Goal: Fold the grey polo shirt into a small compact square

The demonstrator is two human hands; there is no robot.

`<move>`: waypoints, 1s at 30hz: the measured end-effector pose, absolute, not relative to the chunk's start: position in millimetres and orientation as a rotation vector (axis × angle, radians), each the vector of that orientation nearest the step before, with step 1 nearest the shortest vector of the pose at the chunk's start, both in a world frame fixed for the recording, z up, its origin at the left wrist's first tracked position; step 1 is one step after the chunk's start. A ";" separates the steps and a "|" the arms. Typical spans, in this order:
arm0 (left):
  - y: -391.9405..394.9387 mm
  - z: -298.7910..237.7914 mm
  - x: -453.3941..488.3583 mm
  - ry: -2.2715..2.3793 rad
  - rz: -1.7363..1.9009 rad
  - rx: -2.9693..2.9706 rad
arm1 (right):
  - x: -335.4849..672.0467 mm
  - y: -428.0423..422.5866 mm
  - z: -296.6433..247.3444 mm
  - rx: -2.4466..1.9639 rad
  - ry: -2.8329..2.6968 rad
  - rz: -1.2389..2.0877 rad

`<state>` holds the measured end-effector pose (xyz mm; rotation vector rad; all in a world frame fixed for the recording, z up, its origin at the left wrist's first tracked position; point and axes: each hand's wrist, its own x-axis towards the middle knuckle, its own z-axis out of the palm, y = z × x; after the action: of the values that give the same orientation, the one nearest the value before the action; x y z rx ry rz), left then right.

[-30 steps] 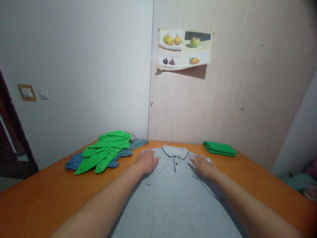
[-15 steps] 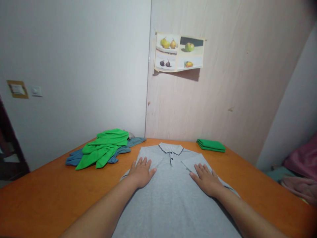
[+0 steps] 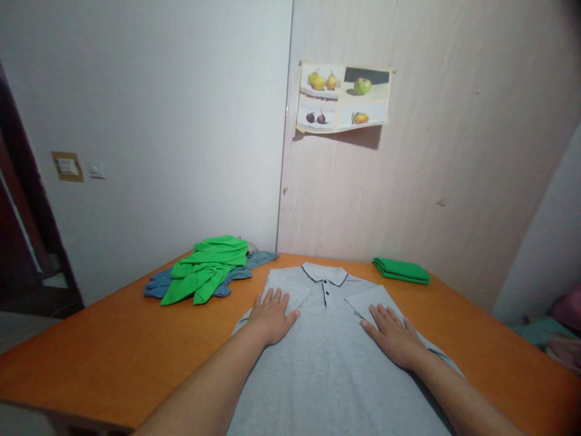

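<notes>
A light grey polo shirt (image 3: 327, 357) lies face up in front of me, its dark-edged collar toward the wall and two dark buttons at the neck. Both short sleeves are folded inward over the chest. My left hand (image 3: 272, 316) rests flat on the left folded sleeve, fingers spread. On the opposite side my right hand (image 3: 394, 335) presses flat by the right sleeve's edge, fingers apart. Neither hand grips anything. The shirt's hem is out of frame at the bottom.
The orange table (image 3: 136, 357) carries a loose pile of clothes at its back left, with a bright green garment (image 3: 209, 266) over blue ones (image 3: 158, 283). A folded green cloth (image 3: 401, 270) lies at the back right. Walls stand behind the table, with a fruit picture sheet (image 3: 344, 99).
My view has turned slightly left, so everything appears shifted to the right. Both hands stay flat in the same places on the polo shirt.
</notes>
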<state>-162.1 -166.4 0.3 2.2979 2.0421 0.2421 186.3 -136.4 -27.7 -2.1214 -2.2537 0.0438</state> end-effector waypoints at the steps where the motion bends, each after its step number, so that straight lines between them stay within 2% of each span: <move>1: -167.5 0.5 -161.9 2.042 0.253 2.299 | 186.3 -136.6 -27.7 -2.120 -2.255 0.037; 5: -173.4 4.8 -161.9 2.032 0.358 2.332 | 186.5 -137.1 -27.6 -2.111 -2.255 0.019; 11: -178.0 15.0 -166.1 2.055 0.738 2.351 | 188.4 -134.9 -30.5 -2.104 -2.243 0.019; 30: -180.2 20.7 -169.8 1.775 0.653 2.448 | 187.3 -137.5 -28.1 -2.111 -2.244 0.039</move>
<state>-169.8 -180.2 20.7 2.4477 1.7750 0.6526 187.3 -137.5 -28.1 -2.1111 -2.2441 0.0394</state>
